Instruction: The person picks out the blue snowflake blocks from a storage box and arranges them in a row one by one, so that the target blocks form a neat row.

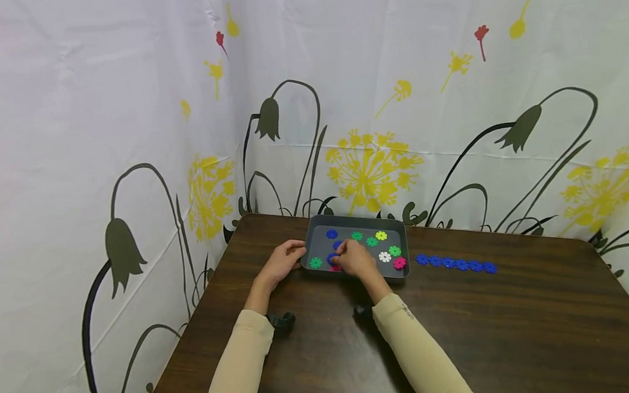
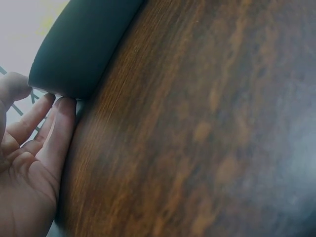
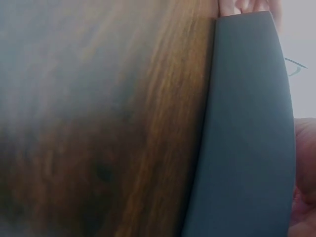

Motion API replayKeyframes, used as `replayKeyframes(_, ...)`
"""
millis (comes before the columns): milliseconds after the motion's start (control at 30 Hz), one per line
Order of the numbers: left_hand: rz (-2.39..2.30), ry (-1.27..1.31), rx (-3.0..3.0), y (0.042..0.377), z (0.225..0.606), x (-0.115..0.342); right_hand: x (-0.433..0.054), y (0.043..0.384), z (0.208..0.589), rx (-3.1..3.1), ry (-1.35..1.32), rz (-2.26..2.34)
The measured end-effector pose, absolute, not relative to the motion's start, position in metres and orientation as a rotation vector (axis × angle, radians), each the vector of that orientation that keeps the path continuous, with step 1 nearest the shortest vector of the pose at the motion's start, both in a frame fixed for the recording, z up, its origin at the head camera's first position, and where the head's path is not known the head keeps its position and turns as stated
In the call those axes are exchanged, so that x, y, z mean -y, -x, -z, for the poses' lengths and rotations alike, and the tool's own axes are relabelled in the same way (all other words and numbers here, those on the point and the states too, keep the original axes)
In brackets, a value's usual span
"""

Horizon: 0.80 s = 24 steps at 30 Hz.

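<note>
A shallow grey tray (image 1: 356, 218) lies on the table and holds several flower-shaped plastic discs in blue, green, yellow, white and pink. My right hand (image 1: 355, 258) reaches over its near edge, fingers curled and tips at a blue flower-shaped disc (image 1: 331, 258), which they seem to pinch. Another blue disc (image 1: 337, 244) shows just behind those fingertips. At the tray's left end, my left hand (image 1: 282, 260) touches the outer wall; the left wrist view has its fingertips (image 2: 63, 104) against the tray's corner. In the right wrist view, the tray wall (image 3: 247, 123) hides most of the right hand.
To the right of the tray, several blue discs (image 1: 455, 263) lie in a slanting row on the brown wooden table (image 1: 506, 329). A white curtain (image 1: 435, 45) with flower prints hangs behind the table and along its left side.
</note>
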<state>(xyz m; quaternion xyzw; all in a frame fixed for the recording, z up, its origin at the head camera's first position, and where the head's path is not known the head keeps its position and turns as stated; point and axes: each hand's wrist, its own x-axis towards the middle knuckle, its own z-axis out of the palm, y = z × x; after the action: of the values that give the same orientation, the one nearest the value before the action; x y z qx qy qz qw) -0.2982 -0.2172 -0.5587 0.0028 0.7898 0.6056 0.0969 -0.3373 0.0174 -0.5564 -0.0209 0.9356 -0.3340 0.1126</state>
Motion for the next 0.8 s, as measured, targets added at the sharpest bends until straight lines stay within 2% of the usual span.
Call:
replayKeyframes(267,-1.785,0.004,-2.342,0.297,0.558,0.216,-0.025,0.313,0.532,-2.748,0.192,1.136)
replayKeyframes(467,-1.785,-0.001,-2.344,0.296,0.556,0.215,-0.030,0.310,0.527,-2.714,0.318,1.239)
replayKeyframes(800,-1.781,-0.018,-2.349,0.297,0.558,0.218,-0.045,0.309,0.522,-2.688,0.374,1.331)
